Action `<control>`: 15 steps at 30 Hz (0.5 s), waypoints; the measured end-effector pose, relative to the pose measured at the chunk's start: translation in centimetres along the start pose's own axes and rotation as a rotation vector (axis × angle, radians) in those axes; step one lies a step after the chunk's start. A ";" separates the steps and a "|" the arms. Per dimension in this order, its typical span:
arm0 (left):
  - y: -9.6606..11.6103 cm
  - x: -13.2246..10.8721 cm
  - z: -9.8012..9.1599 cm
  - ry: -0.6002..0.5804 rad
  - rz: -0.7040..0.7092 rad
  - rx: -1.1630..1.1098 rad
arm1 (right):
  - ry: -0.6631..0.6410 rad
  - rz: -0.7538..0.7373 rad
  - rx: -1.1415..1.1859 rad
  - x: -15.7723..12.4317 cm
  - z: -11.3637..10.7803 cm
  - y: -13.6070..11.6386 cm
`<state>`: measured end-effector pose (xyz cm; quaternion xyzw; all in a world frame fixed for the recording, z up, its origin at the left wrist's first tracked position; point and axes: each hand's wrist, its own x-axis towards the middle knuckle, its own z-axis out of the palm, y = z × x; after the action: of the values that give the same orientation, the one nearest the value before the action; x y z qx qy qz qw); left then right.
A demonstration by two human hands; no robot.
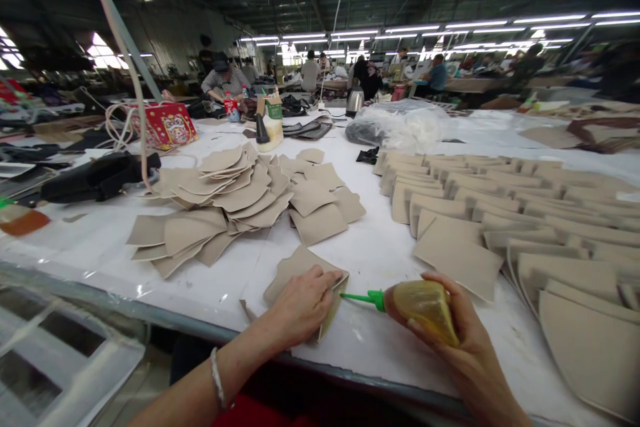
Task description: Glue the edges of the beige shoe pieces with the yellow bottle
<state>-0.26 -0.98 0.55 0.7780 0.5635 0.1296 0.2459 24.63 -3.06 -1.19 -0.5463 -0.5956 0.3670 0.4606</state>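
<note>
My right hand [465, 327] is wrapped round a squeeze glue bottle [424, 307] of amber liquid, tipped sideways. Its thin green nozzle points left and meets the edge of a beige sheet piece [293, 268] near the table's front edge. On that piece lies my left hand [307, 303], its fingers bent over and gripping the right edge, where a flap shows a yellowish, wet-looking strip. Beyond my left hand spreads a loose pile of similar beige pieces [240, 193]. Right of the bottle, more beige pieces [460, 253] stand in overlapping rows.
A white-covered table [225, 293] carries everything. Farther back are a glue pot [270, 130], a red patterned box [167, 125], a metal kettle [355, 101] and a clear plastic bag [400, 123]. Black material [100, 177] lies left, beside a hanging hose [143, 100]. A co-worker [225, 80] sits across.
</note>
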 end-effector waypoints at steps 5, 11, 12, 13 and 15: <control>0.1 -0.1 -0.1 -0.003 0.000 0.018 | -0.101 0.037 0.031 -0.3 -0.2 0.6; 0.2 -0.1 -0.2 -0.004 -0.012 0.005 | -0.020 0.025 0.010 -0.4 0.0 0.3; 0.2 -0.1 -0.2 -0.006 -0.011 0.004 | -0.035 0.036 0.034 -0.5 0.1 0.0; 0.2 -0.1 -0.2 -0.008 -0.010 0.003 | -0.050 0.046 0.061 -0.6 0.2 -0.2; 0.2 -0.1 -0.2 -0.008 -0.012 0.000 | -0.059 0.047 0.076 -0.5 0.3 -0.3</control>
<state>-0.23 -1.11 0.89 0.7751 0.5671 0.1248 0.2489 24.23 -3.62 -1.05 -0.5313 -0.5814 0.4161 0.4545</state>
